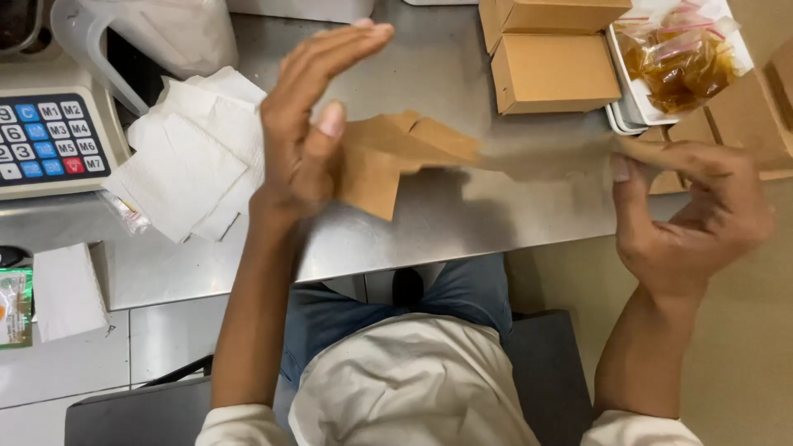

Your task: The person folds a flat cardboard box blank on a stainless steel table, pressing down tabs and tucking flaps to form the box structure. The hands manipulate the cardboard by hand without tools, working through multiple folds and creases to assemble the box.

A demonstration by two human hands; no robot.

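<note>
A flat brown cardboard box blank [396,157] hangs blurred over the steel counter [429,223]. My right hand [694,215] pinches its right end between thumb and fingers. At the blank's left end, my left hand [310,132] stands upright with fingers straight and spread, palm facing the cardboard; I cannot tell whether it touches it.
Two folded brown boxes [549,70] stand at the back right beside a white tray [624,99] of bagged brown sauce [681,58]. White paper sheets [194,153] lie left, next to a keypad scale [49,136] and a clear jug [157,33]. More flat cardboard [747,116] is far right.
</note>
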